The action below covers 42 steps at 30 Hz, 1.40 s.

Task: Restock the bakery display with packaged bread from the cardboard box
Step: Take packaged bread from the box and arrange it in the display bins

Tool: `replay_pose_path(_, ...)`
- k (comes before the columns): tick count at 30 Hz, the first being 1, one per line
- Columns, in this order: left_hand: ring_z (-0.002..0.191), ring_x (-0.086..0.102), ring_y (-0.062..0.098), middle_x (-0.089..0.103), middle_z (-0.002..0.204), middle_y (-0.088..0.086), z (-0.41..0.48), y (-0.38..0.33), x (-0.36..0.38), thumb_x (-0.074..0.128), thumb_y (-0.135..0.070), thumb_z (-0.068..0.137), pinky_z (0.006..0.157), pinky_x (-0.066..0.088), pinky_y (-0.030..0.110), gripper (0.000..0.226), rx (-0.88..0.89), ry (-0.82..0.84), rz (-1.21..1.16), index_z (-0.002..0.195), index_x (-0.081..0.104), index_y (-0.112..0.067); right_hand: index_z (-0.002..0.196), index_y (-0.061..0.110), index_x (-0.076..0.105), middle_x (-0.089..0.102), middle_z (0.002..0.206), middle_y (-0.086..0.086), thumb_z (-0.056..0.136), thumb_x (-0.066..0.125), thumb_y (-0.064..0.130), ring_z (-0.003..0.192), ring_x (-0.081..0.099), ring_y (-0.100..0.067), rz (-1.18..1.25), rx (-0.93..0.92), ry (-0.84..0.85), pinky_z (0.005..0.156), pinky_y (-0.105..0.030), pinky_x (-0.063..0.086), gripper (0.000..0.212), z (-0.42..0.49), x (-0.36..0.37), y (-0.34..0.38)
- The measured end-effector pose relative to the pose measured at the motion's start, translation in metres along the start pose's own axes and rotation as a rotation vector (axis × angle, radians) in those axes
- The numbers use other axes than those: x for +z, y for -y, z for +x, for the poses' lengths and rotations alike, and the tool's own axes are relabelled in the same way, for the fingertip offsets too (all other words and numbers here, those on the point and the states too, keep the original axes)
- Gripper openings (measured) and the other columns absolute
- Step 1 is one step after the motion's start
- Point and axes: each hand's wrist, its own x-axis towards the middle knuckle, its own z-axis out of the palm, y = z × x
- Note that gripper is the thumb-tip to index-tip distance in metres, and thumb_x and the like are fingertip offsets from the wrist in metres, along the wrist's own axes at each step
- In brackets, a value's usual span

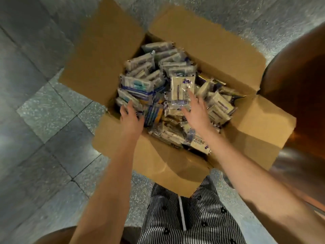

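A brown cardboard box [249, 131] stands open on a grey speckled stone-tile floor [38, 120], its 4 flaps [105, 55] folded outward so the whole mouth is clear from above. The box is filled close to its rim with packaged bread in clear plastic wrappers [168, 57], lying at mixed angles. Packets with blue and teal print [137, 85] are stacked along the left edge, and cream ones with purple print are heaped toward the right and near edges. Both of the person's 2 bare arms reach down into the box from the near side. The left hand [131, 115] is at the near-left corner of the box, its grip wide, with fairly straight fingers touching the blue-printed packets there. The right hand [197, 111] is over the middle of the box, its grip wide and fingers spread, the tips lying on a flat cream packet with purple print [181, 88] on top of the pile. Bare tiles lie open left of the box. At the right, the flaps come near a rounded brown wooden surface [299, 85], leaving a tight gap. The near flap points toward the person's black-and-white striped garment [193, 217].
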Motion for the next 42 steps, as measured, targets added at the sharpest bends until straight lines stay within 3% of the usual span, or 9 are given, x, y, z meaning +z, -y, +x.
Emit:
replay_pose_path(6, 0.132, 0.044, 0.037, 0.006, 0.163, 0.015, 0.023, 0.005, 0.003, 0.058, -0.027, 0.098, 0.098, 0.044, 0.043, 0.07, -0.077, 0.01, -0.131, 0.154, 0.016, -0.036, 0.155, 0.029, 0.02, 0.035, 0.152, -0.02, 0.097, 0.055, 0.04, 0.142, 0.031, -0.038, 0.002, 0.01, -0.047, 0.114, -0.051, 0.033, 0.069, 0.046, 0.021, 0.004)
replay_pose_path(15, 0.138, 0.036, 0.032, 0.032, 0.154, 0.015, 0.038, 0.012, -0.003, 0.055, -0.015, 0.098, 0.102, 0.044, 0.047, 0.069, -0.079, -0.03, -0.204, 0.152, 0.02, -0.041, 0.155, 0.037, 0.006, 0.034, 0.149, -0.027, 0.085, 0.068, 0.052, 0.141, 0.027, -0.04, -0.033, 0.102, -0.017, 0.116, -0.046, 0.025, 0.095, 0.072, 0.028, 0.006)
replay_pose_path(18, 0.107, 0.057, 0.023, 0.048, 0.139, 0.012, 0.027, 0.016, -0.006, 0.047, -0.007, 0.1, 0.078, 0.051, 0.032, 0.062, -0.051, -0.063, -0.228, 0.151, 0.028, -0.037, 0.152, 0.036, 0.024, 0.039, 0.147, -0.019, 0.085, 0.074, 0.036, 0.139, 0.03, -0.038, 0.107, 0.118, -0.108, 0.114, -0.047, 0.029, 0.084, 0.066, 0.031, 0.007)
replay_pose_path(21, 0.067, 0.052, 0.009, 0.054, 0.127, 0.004, 0.017, 0.02, -0.015, 0.048, -0.011, 0.101, 0.052, 0.035, 0.015, 0.052, -0.045, -0.089, -0.213, 0.147, 0.039, -0.033, 0.149, 0.031, 0.032, 0.037, 0.15, -0.012, 0.087, 0.072, 0.016, 0.131, 0.04, -0.024, 0.234, 0.123, -0.067, 0.113, -0.035, 0.03, 0.075, 0.054, 0.036, 0.015)
replay_pose_path(26, 0.058, 0.046, -0.001, 0.058, 0.118, -0.008, -0.018, 0.02, -0.043, 0.045, -0.016, 0.102, 0.048, 0.035, 0.002, 0.031, -0.042, -0.127, -0.161, 0.13, 0.057, -0.021, 0.151, 0.025, 0.03, 0.042, 0.147, 0.0, 0.085, 0.071, 0.002, 0.124, 0.049, -0.015, 0.412, 0.183, 0.0, 0.093, -0.01, 0.041, 0.08, 0.038, 0.04, 0.03)
replay_pose_path(28, 0.06, 0.047, -0.002, 0.064, 0.11, -0.007, -0.03, 0.024, -0.049, 0.046, -0.01, 0.099, 0.048, 0.038, 0.006, 0.031, -0.039, -0.167, -0.308, 0.128, 0.058, -0.015, 0.149, 0.022, 0.035, 0.044, 0.146, 0.001, 0.085, 0.07, 0.0, 0.116, 0.054, -0.011, 0.461, 0.168, 0.024, 0.082, -0.007, 0.047, 0.076, 0.022, 0.034, 0.035)
replay_pose_path(32, 0.073, 0.056, -0.004, 0.06, 0.088, -0.017, -0.061, 0.027, -0.069, 0.051, -0.012, 0.099, 0.061, 0.047, 0.014, 0.015, -0.036, -0.211, -0.513, 0.11, 0.061, -0.015, 0.146, 0.023, 0.041, 0.038, 0.154, -0.003, 0.086, 0.068, 0.0, 0.141, 0.035, -0.023, 0.499, 0.13, -0.009, 0.11, -0.035, 0.039, 0.07, -0.031, 0.008, 0.044)
replay_pose_path(39, 0.093, 0.069, 0.025, 0.07, 0.111, 0.001, -0.122, 0.033, -0.11, 0.059, -0.02, 0.088, 0.08, 0.058, 0.051, 0.029, 0.034, -0.182, -0.819, 0.104, 0.064, -0.044, 0.142, 0.023, 0.047, 0.039, 0.15, 0.006, 0.09, 0.068, 0.009, 0.142, 0.031, -0.017, 0.594, 0.066, -0.143, 0.102, -0.024, 0.029, 0.058, -0.135, -0.035, 0.064)
replay_pose_path(42, 0.093, 0.067, 0.023, 0.07, 0.111, 0.001, -0.152, 0.036, -0.13, 0.061, -0.021, 0.082, 0.079, 0.055, 0.047, 0.032, 0.071, -0.16, -0.837, 0.105, 0.065, -0.044, 0.127, 0.023, 0.057, 0.044, 0.132, 0.014, 0.092, 0.066, 0.014, 0.139, 0.038, -0.018, 0.656, 0.029, -0.205, 0.102, -0.024, 0.031, 0.037, -0.174, -0.044, 0.077)
